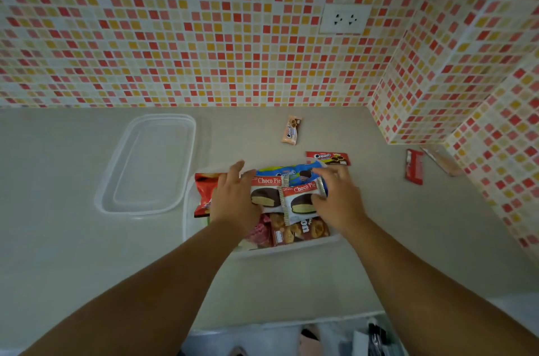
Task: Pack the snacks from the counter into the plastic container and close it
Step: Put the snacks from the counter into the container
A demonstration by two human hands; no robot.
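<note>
A clear plastic container [291, 247] sits on the counter in the middle, filled with snack packs. Two Choco Pie packs [300, 201] lie on top, over a blue cookie pack [291, 173], a red bag [204, 189] and a brown snack pack [300, 230]. My left hand [233, 198] rests flat on the left Choco Pie pack, fingers spread. My right hand [335, 195] grips the right Choco Pie pack at its right edge. The clear lid [151, 163] lies on the counter to the left of the container.
Loose snacks lie on the counter: a peach Cream-O pack [291, 129] behind the container, a red Cream-O pack [328, 158], a red wafer pack [414, 166] and a pale wrapper [440, 161] by the right tiled wall. A wall socket [345, 18] sits above.
</note>
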